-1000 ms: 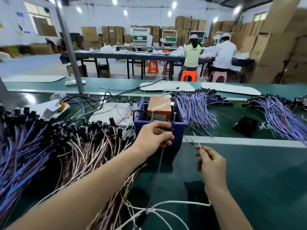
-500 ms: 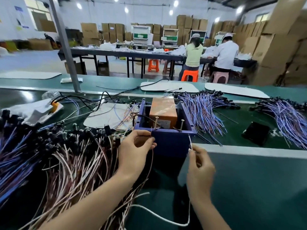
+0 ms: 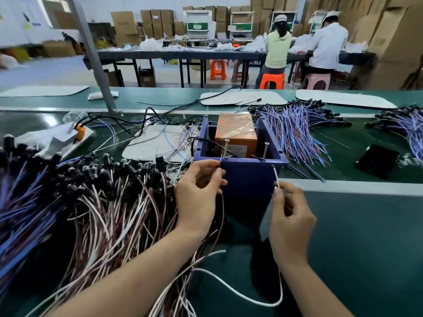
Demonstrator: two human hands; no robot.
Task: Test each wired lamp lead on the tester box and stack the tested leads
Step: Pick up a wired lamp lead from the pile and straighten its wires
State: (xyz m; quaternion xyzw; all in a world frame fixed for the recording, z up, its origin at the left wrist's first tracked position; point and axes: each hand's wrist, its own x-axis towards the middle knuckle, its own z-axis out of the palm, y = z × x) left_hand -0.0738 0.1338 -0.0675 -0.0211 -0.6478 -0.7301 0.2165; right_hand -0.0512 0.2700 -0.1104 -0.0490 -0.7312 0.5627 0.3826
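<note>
Two upright screws on the near wall of the blue tester box (image 3: 247,179) are what the coming move turns on. They stand side by side, the left screw (image 3: 226,148) and the right screw (image 3: 265,150), just beyond the hands and a little above them.

Both hands hold one lead, split into its two wires. The left hand (image 3: 199,193) pinches the reddish wire (image 3: 222,209) between thumb and fingertips, and its end rises to the foot of the left screw; whether it touches the metal I cannot tell. The right hand (image 3: 291,216) pinches the white wire (image 3: 276,178), which points up and slightly left. Its bare tip sits by the box's near right corner, below and to the right of the right screw and apart from it. By my reading the right hand has the gap to close, up and to the left, while the left hand is as good as there.

From the right hand the white wire trails down in a long loop towards the person. The lamp end of this lead is not in view.

A dark green tabletop (image 3: 366,248) carries everything. On the left lies a thick pile of pink and brown leads (image 3: 103,216) with black heads, close to the left forearm. Purple leads (image 3: 295,133) fan out behind the box on the right, and an orange block (image 3: 235,133) sits inside it. The near right is bare green, which I judge handy for stacking.

Farther back, two seated people work at a long table among stacked cartons (image 3: 396,37).
</note>
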